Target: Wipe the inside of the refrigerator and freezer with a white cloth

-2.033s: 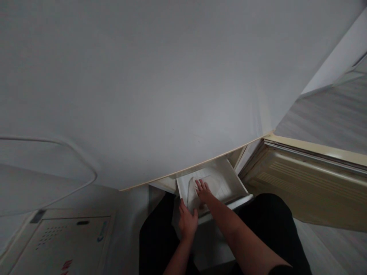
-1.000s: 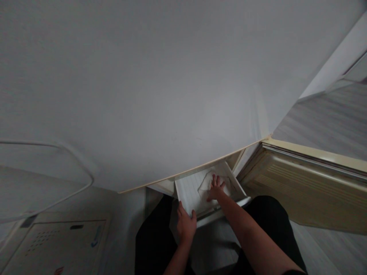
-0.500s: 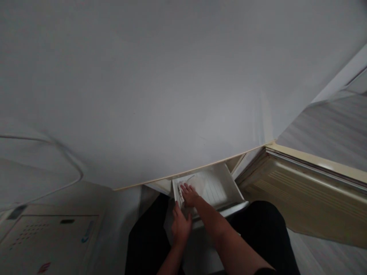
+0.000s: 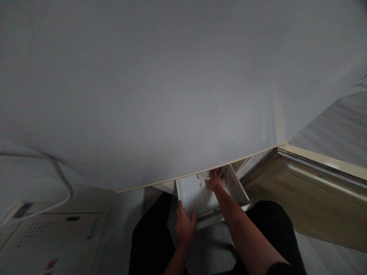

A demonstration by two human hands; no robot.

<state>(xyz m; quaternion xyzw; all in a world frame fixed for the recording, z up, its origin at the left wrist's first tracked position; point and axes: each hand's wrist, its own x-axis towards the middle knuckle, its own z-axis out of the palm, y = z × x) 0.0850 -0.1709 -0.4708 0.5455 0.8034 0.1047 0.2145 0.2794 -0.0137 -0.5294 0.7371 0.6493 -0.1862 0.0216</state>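
A white drawer [image 4: 192, 191] is pulled out below the edge of a large pale panel. At its front left corner is my left hand [image 4: 184, 227], fingers along the outer side and thumb by the front, gripping it. My right hand [image 4: 215, 181] reaches into the far right part of the drawer, its fingers bent over a crumpled white cloth [image 4: 204, 176] pressed to the bottom. Part of the cloth is hidden under the hand and the panel edge.
The wide pale panel [image 4: 183, 95] fills the upper view. To the right stands an open yellowish door [image 4: 315, 194] with a ribbed inner side. At lower left are a white box-like cover [image 4: 63, 240] and a pale cable [image 4: 67, 191]. My knees flank the drawer.
My right hand has moved with the white cloth from the drawer's left side to its far right side. My left hand stays at the front left corner. The view has shifted slightly.
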